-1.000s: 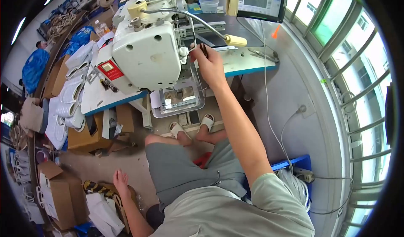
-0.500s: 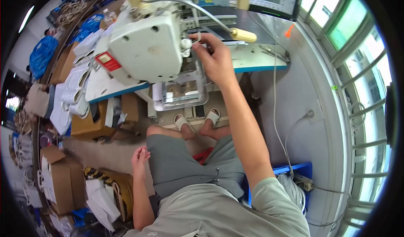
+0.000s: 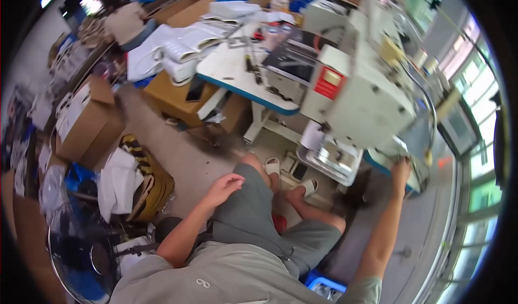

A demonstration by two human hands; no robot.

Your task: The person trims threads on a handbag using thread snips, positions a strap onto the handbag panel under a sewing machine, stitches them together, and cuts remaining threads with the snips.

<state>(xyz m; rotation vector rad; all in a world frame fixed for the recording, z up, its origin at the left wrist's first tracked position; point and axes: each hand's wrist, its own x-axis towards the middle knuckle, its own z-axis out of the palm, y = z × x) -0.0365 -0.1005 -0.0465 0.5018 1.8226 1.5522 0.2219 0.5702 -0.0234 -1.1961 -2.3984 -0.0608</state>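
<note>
My left hand (image 3: 224, 188) hovers over my left thigh in grey shorts (image 3: 245, 207), its fingers loosely stretched, with nothing visible in it. At the right, my right hand (image 3: 400, 171) is by the edge of the white machine table (image 3: 384, 164), beside the large white sewing machine (image 3: 367, 96). Motion blur hides its fingers and anything they may hold. Below the machine head, a clear plastic tray (image 3: 345, 175) holds shiny metal parts too blurred to name.
White stitched pieces (image 3: 183, 42) are piled at the back left above a cardboard box (image 3: 175, 96). Another open carton (image 3: 89, 123) stands farther left. Close by are a fan (image 3: 81, 255), a yellow-black bag (image 3: 156, 193) and a blue bin (image 3: 324, 283). A person (image 3: 127, 23) is in the background.
My view has swung left, so the machine now appears farther right. My right hand has come away from the machine head's side to the table edge. My left hand has lifted and its fingers have loosened.
</note>
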